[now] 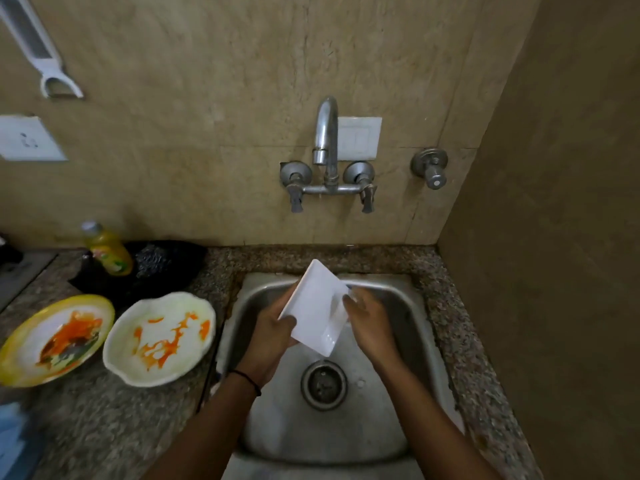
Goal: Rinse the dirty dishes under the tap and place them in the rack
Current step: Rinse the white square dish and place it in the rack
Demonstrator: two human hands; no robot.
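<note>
Head view: white rectangular dish (313, 306) held tilted over the steel sink (311, 434), far corner up toward the wall, near corner down above the drain (323, 384). Gripped at its left edge by the left hand (273, 329), thumb on the upper face, fingers curled underneath. Right hand (367, 318) at the dish's right edge, bent fingertips touching it; gripping or just rubbing, cannot tell. Wet glassy streak across the dish's right part; stream from the tap (327, 129) too faint to make out. Tap wall-mounted, curved spout, two lever handles below, straight behind the dish. Thin black band (246, 378) on left wrist. Both forearms bare, reaching in from the bottom edge.

Left of the sink on the speckled stone worktop (97, 438): two dirty plates side by side, just apart. Scalloped white plate (159, 337) nearer the sink, smeared orange. Yellow-rimmed round plate (52, 341) further left, smeared orange and dark. Behind them, by the wall: bottle of yellow liquid (109, 252) upright, beside a steel scrubber (152, 259) lying on something black. Blue item (14, 441) at lower left corner, blurred, unidentifiable.

On the wall: white switch plate (360, 138) right behind the spout, separate round valve (430, 168) to the right of the tap, white socket (29, 138) at far left, white peeler (33, 39) hanging above it.
</note>
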